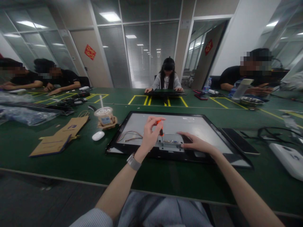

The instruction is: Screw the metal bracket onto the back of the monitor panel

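Note:
A flat display panel [203, 132] with a black frame and grey back lies on the table before me. My left hand [151, 130], a watch at its wrist, is closed on an orange-and-black screwdriver [161, 128]. The screwdriver stands nearly upright, its tip down at a metal bracket [172, 145] with ports near the panel's front edge. My right hand [195, 142] rests at the bracket's right end, thumb and fingers apart around its corner; whether it grips the bracket I cannot tell. Thin cables [132, 138] lie on the panel left of the bracket.
Left of the panel are an iced drink cup [104, 116], a white mouse [98, 136] and a brown paper bag [63, 132]. To the right lie a black phone-like slab [240, 141], a white device [287, 159] and black cables [272, 134]. Several people sit around the table.

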Motion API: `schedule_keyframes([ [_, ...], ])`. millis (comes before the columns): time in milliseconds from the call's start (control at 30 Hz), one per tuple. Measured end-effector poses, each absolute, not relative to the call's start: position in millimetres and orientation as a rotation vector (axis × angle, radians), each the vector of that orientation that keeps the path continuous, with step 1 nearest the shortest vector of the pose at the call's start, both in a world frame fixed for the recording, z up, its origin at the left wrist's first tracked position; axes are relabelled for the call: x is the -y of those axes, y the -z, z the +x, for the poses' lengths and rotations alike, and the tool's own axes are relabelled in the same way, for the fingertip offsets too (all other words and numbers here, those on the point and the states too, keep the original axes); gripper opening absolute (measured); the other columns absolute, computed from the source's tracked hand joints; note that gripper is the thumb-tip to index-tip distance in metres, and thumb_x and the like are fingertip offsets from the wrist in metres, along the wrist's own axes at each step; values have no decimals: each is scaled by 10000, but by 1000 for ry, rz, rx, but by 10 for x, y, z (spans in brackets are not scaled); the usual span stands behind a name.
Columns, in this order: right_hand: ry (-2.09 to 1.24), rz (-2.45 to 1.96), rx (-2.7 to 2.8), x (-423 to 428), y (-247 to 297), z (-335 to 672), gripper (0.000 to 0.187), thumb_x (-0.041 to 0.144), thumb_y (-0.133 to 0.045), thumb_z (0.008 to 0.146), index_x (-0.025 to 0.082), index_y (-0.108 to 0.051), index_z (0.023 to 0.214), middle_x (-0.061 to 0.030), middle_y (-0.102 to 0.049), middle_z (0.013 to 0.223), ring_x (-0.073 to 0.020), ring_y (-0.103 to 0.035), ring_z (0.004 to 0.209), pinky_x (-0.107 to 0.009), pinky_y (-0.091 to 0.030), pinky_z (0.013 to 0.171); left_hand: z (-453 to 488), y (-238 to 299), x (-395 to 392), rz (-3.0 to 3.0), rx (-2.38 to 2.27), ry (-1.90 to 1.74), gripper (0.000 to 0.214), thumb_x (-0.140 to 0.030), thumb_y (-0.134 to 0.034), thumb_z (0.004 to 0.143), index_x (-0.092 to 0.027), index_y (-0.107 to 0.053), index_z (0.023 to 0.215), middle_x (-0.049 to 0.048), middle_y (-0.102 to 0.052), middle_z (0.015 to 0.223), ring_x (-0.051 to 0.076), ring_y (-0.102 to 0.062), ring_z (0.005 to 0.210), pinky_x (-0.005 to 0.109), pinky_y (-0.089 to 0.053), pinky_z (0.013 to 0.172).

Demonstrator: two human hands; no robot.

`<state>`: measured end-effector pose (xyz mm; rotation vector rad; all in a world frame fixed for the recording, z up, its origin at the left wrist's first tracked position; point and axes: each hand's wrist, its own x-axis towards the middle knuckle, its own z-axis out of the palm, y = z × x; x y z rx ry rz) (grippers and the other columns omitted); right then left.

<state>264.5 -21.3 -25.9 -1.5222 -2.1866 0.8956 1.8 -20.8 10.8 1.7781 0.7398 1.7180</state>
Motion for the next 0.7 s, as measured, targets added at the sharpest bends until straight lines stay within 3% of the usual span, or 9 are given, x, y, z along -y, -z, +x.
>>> schedule_keyframes([
  [133, -897, -1530, 2192, 208, 266, 2652, 838, 641, -631, 771, 241, -429, 1479, -99, -425, 1554, -348, -387, 1419, -498, -286, 1189, 2, -112, 219, 1765, -710, -1659, 297, -227, -431, 965, -199, -708, 1070, 56, -647, 988, 166, -602, 900, 296, -483, 815],
  [467, -905, -1511, 2181, 188, 301, 2668, 843, 641, -646, 765, 247, -434, 1480, -92, -433, 1551, -346, -392, 1416, -480, -301, 1184, 21, -83, 182, 1810, -744, -1733, 147, -289, -665, 872, -220, -729, 985, 27, -540, 893, 146, -546, 816, 275, -479, 753],
  [600, -889, -1512, 2188, 184, 306, 2667, 831, 640, -645, 762, 266, -439, 1475, -88, -440, 1547, -352, -404, 1407, -501, -305, 1176, 9, -101, 205, 1792, -720, -1687, 217, -292, -546, 943, -214, -719, 1048, 57, -591, 996, 159, -576, 884, 291, -483, 797],
  [700, -882, -1519, 2199, 193, 289, 2661, 832, 638, -636, 767, 253, -436, 1477, -98, -441, 1544, -351, -404, 1407, -496, -302, 1178, 3, -109, 214, 1762, -693, -1639, 271, -283, -472, 971, -198, -702, 1086, 59, -628, 956, 164, -593, 873, 296, -488, 795],
])
